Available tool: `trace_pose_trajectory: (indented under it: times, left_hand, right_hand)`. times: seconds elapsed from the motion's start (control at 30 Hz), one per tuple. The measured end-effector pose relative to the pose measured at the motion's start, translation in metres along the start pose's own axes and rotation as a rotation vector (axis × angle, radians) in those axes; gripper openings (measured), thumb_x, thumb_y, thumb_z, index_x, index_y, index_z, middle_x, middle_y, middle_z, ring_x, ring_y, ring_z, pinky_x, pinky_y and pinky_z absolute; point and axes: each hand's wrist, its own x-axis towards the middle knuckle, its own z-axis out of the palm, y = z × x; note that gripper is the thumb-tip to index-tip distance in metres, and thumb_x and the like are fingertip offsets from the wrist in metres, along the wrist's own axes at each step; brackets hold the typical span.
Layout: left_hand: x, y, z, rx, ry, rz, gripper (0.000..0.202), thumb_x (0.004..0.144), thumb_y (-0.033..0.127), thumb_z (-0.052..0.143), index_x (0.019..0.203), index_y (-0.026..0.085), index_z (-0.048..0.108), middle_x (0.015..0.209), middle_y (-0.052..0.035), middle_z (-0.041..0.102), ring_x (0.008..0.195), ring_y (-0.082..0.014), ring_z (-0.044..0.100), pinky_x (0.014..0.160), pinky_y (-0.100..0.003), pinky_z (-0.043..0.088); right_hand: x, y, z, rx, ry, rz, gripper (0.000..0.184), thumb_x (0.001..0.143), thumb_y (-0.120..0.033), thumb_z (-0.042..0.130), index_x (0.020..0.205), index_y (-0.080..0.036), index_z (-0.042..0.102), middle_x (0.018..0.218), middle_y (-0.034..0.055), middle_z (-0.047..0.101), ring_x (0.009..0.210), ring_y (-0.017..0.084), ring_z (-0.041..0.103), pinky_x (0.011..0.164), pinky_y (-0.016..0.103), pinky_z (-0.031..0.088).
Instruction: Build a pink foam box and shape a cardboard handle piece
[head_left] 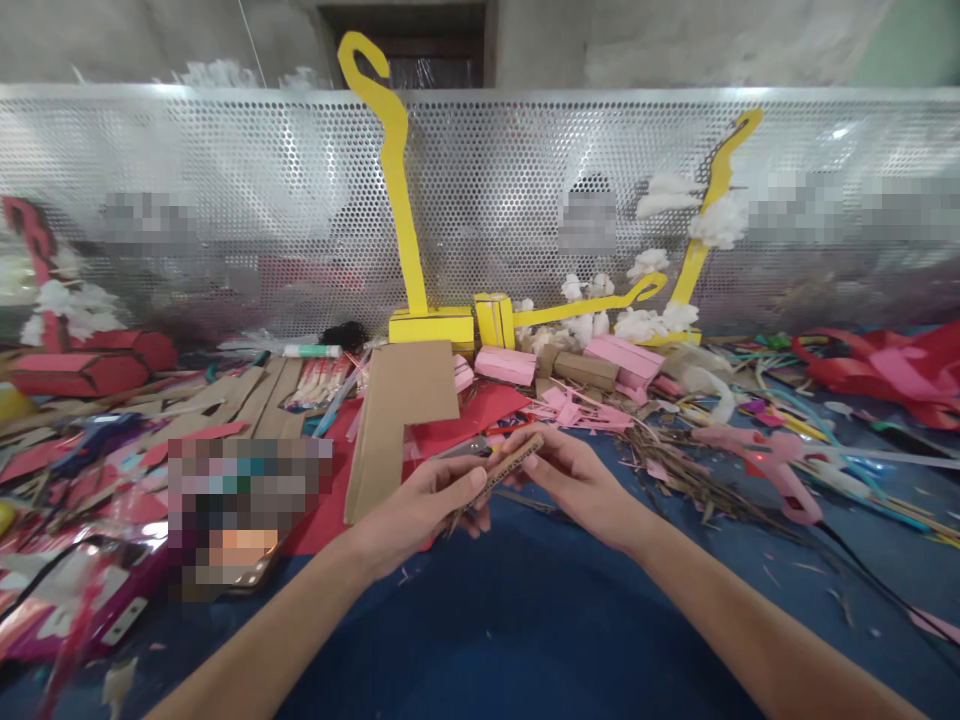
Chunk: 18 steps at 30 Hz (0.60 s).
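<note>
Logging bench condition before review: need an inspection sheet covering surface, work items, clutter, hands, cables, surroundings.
Surface: blue surface, littered toward the back and sides.
Work items: small corrugated cardboard piece, held up.
Clutter: L-shaped cardboard partly over red sheet; twigs at right.
Hands: left hand and right hand both grip the cardboard piece.
Cables: black cord from pink glue gun toward right edge.
Surroundings: perforated metal panel behind; yellow hooked shape before it.
</note>
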Motion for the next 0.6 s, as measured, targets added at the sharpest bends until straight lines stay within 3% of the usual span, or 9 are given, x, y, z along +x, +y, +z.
trace_pose_trajectory:
  times: [0.1, 0.17, 0.2, 0.3, 0.4, 0.6]
  left_hand:
    - [-0.002, -0.004, -0.005, 0.002, 0.035, -0.010, 0.033, 0.089, 0.049, 0.070, 0.092, 0.016, 0.068, 0.065, -0.0004, 0.060, 0.057, -0.0099, 0.056, 0.055, -0.020, 0.039]
    - [-0.001, -0.007, -0.009, -0.047, 0.131, 0.027, 0.032, 0.088, 0.048, 0.072, 0.090, 0.017, 0.065, 0.069, -0.0004, 0.062, 0.057, -0.0102, 0.058, 0.055, -0.021, 0.042]
    - [0.000, -0.008, -0.010, -0.081, 0.178, 0.043, 0.031, 0.087, 0.048, 0.073, 0.090, 0.018, 0.063, 0.073, -0.0010, 0.064, 0.059, -0.0114, 0.061, 0.056, -0.022, 0.045]
    - [0.003, -0.009, -0.013, -0.122, 0.259, 0.074, 0.031, 0.086, 0.046, 0.074, 0.093, 0.019, 0.060, 0.083, -0.0039, 0.069, 0.067, -0.0146, 0.066, 0.061, -0.026, 0.052]
    - [0.003, -0.009, -0.013, -0.094, 0.273, 0.082, 0.031, 0.089, 0.046, 0.071, 0.098, 0.019, 0.060, 0.089, -0.0058, 0.072, 0.069, -0.0144, 0.067, 0.063, -0.026, 0.054]
    - [-0.001, -0.006, -0.009, -0.053, 0.260, 0.078, 0.032, 0.091, 0.046, 0.068, 0.103, 0.019, 0.058, 0.092, -0.0073, 0.073, 0.070, -0.0152, 0.068, 0.064, -0.027, 0.056]
  right_hand:
    - [0.005, 0.010, -0.013, -0.288, 0.106, 0.009, 0.028, 0.103, -0.039, 0.051, 0.122, -0.020, 0.060, 0.115, 0.0090, 0.070, 0.095, 0.019, 0.069, 0.084, 0.033, 0.057]
    - [0.009, 0.017, -0.029, -0.688, 0.140, 0.027, 0.028, 0.105, -0.031, 0.041, 0.121, -0.019, 0.060, 0.114, 0.0104, 0.071, 0.094, 0.020, 0.070, 0.084, 0.035, 0.057]
    - [0.012, 0.020, -0.037, -0.785, 0.133, 0.040, 0.026, 0.103, -0.026, 0.043, 0.118, -0.018, 0.062, 0.113, 0.0117, 0.072, 0.097, 0.022, 0.070, 0.086, 0.039, 0.056]
    - [0.023, 0.025, -0.055, -0.939, 0.015, 0.037, 0.029, 0.091, -0.010, 0.053, 0.115, -0.016, 0.067, 0.121, 0.0156, 0.070, 0.114, 0.029, 0.065, 0.102, 0.049, 0.048]
    - [0.041, 0.023, -0.060, -1.040, -0.161, 0.022, 0.040, 0.082, -0.002, 0.057, 0.118, -0.015, 0.068, 0.127, 0.0167, 0.067, 0.122, 0.030, 0.059, 0.108, 0.048, 0.043]
    - [0.085, 0.015, -0.055, -1.188, -0.420, 0.087, 0.028, 0.073, -0.004, 0.068, 0.098, -0.015, 0.071, 0.100, 0.0105, 0.072, 0.086, 0.023, 0.066, 0.075, 0.030, 0.048]
